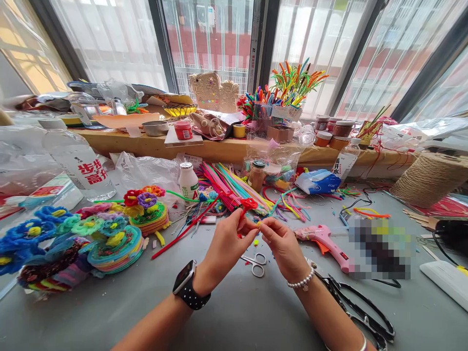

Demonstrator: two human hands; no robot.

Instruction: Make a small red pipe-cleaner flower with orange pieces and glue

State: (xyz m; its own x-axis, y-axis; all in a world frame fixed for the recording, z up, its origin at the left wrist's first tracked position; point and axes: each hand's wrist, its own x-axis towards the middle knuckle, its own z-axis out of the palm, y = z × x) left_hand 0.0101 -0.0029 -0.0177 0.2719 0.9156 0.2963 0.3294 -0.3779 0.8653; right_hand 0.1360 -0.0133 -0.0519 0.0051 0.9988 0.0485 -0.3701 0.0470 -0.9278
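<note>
My left hand point(227, 240) is closed around a red pipe-cleaner flower point(249, 204), whose looped petals stick up above the fingers. At the meeting fingertips of both hands is a small yellow pipe-cleaner piece point(259, 224), and my right hand point(283, 246) pinches it. Most of the yellow piece is hidden by the fingers. Below the hands, small white-handled scissors point(258, 266) lie on the grey table point(234, 317). A pink glue gun point(329, 243) rests to the right of my right hand. Behind the hands spreads a pile of coloured pipe cleaners point(234, 187).
Pipe-cleaner flower arrangements point(115, 248) stand at the left, near a large water bottle point(78, 163). Black-handled shears point(365, 307) lie by my right forearm. A twine spool point(427, 180) is at the right. A cluttered ledge point(226, 151) runs along the window.
</note>
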